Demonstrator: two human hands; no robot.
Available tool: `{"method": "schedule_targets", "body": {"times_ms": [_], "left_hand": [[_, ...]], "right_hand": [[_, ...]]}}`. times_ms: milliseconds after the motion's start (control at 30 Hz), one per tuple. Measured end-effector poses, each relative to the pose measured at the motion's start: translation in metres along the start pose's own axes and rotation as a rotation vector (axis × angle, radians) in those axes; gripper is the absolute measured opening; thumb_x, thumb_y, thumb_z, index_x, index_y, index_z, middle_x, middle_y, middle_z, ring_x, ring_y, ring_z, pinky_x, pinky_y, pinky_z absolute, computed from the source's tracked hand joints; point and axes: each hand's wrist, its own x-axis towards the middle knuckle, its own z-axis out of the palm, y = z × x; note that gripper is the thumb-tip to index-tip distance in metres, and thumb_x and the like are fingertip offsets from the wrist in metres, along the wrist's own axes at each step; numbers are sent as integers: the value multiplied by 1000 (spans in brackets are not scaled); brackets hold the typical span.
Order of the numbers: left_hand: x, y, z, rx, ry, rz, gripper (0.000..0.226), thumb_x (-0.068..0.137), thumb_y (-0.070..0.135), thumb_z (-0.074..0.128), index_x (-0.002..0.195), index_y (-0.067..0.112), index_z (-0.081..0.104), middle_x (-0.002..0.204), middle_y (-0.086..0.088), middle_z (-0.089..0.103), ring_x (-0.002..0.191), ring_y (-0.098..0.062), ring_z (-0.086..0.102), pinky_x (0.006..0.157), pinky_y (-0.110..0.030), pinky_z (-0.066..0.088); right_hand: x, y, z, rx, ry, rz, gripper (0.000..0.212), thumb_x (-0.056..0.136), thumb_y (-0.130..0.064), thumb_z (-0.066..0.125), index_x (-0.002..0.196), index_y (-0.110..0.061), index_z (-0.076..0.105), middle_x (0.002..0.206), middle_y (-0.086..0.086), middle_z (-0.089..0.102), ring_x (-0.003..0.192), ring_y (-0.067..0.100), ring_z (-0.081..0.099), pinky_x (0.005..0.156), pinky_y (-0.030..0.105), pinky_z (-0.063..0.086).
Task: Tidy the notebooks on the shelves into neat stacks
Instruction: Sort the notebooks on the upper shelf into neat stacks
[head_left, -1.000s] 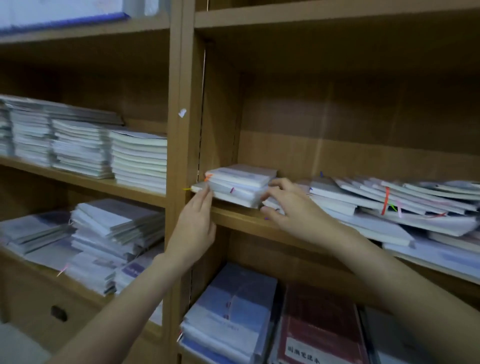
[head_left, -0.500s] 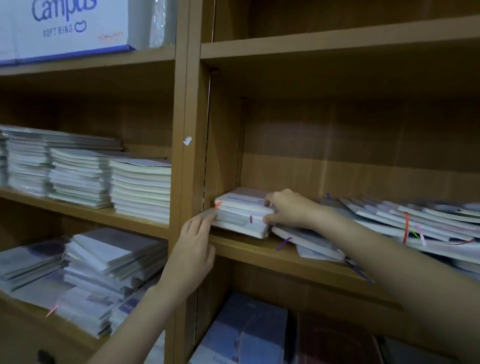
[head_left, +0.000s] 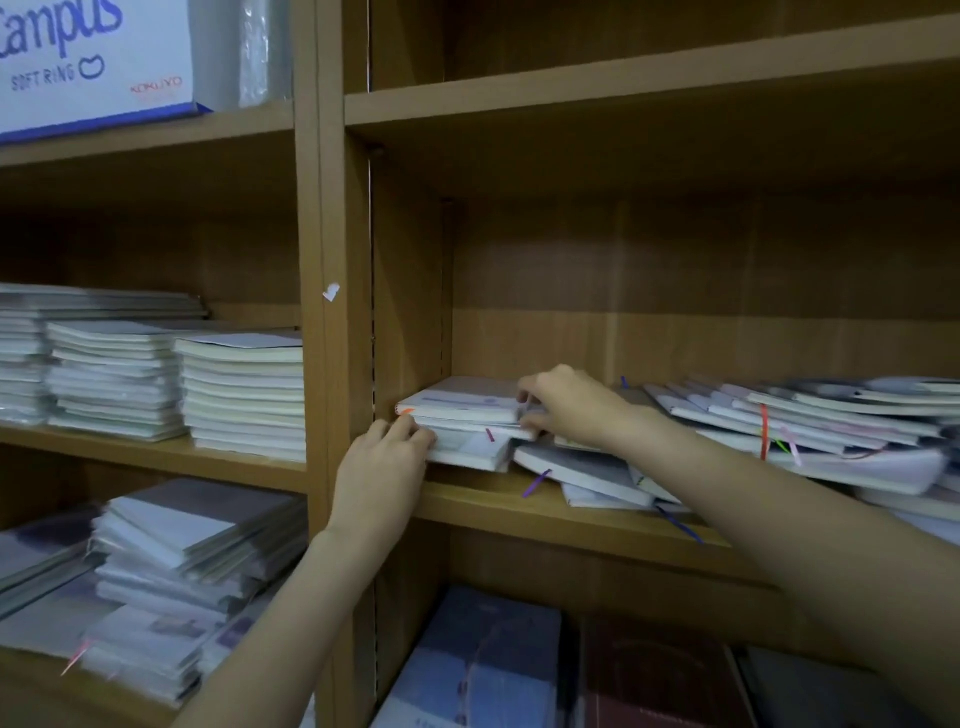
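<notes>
A small stack of white notebooks (head_left: 465, 423) sits at the left end of the middle right-hand shelf (head_left: 545, 512), close to the upright. My left hand (head_left: 382, 465) grips the stack's front left corner, fingers curled onto the lower books. My right hand (head_left: 563, 402) holds the stack's right side, fingers curled over the upper notebooks. To the right, a long fanned row of notebooks (head_left: 810, 423) with coloured ribbon markers lies slanted and overlapping; a few loose ones (head_left: 582, 470) slump beside the stack.
The left bay holds tidy notebook stacks (head_left: 241, 395) on its middle shelf and a leaning pile (head_left: 182, 566) below. A blue-and-white Campus box (head_left: 88, 62) stands on top. Below the worked shelf lie blue (head_left: 483, 670) and dark red (head_left: 654, 680) covered books.
The stack has slid deeper and left toward the upright. My left hand moved up from below the shelf edge onto the stack's corner; my right hand stayed on its right side. The camera tilted up.
</notes>
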Motion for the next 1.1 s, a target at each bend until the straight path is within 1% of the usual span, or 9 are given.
{"method": "schedule_targets", "body": {"times_ms": [167,267,400,533,667,833,933,1033,1100], "left_hand": [[4,-2,-17,-21,117,1,23,88,15,60,110,14,63,106,-4,62,91,-21,55,73,-28,42],[17,4,-36,-51,234,-6,21,85,16,64,106,12,64,101,-5,63,97,-27,56,88,-40,42],[26,19,-57,-12,242,84,22,83,24,67,104,15,66,103,-5,64,104,-29,53,99,-45,34],[11,8,-57,-46,100,-119,33,85,38,62,115,23,57,117,1,54,117,-21,41,104,-38,26],[-10,-9,-59,-310,91,-366,42,85,22,63,125,17,50,123,-5,50,116,-22,42,96,-36,37],[-15,-19,-71,-471,122,-434,35,90,17,58,124,13,50,122,-4,52,112,-16,50,88,-28,42],[-13,-8,-79,-855,91,-574,26,95,24,49,121,18,48,120,0,53,107,-16,55,88,-33,47],[-7,15,-90,-1579,-99,-796,37,97,38,41,129,18,41,121,-13,54,100,-26,62,86,-40,52],[-3,27,-96,-1783,-153,-847,51,96,43,41,136,11,37,123,-18,53,99,-28,63,84,-37,53]], "right_hand": [[-27,22,0,150,-39,-92,43,90,-30,59,130,-20,47,125,3,58,109,18,56,93,34,48],[-41,19,-10,284,16,-170,59,85,-33,67,137,-24,41,130,-6,49,115,11,50,92,24,44],[-38,1,-16,416,242,-105,28,84,-31,68,109,-19,64,104,-9,60,92,10,57,78,26,47],[-36,-10,-1,411,228,-56,21,88,-31,63,83,-11,65,79,-4,62,77,12,56,59,22,38],[-30,-13,-16,475,324,13,15,89,-29,62,78,-18,59,65,-8,52,63,8,49,52,13,30],[-10,-14,-60,490,614,85,32,88,-35,62,82,-3,64,80,11,66,75,23,60,68,36,48],[-31,-11,-63,598,629,21,28,86,-33,64,88,-5,66,86,11,69,82,26,66,74,49,55],[-65,-8,-58,712,618,-49,15,86,-19,66,89,-5,68,85,8,70,81,21,67,73,43,57],[-83,-6,-67,726,646,-114,6,84,-14,67,90,-13,68,83,4,70,80,18,67,75,41,56]]}}
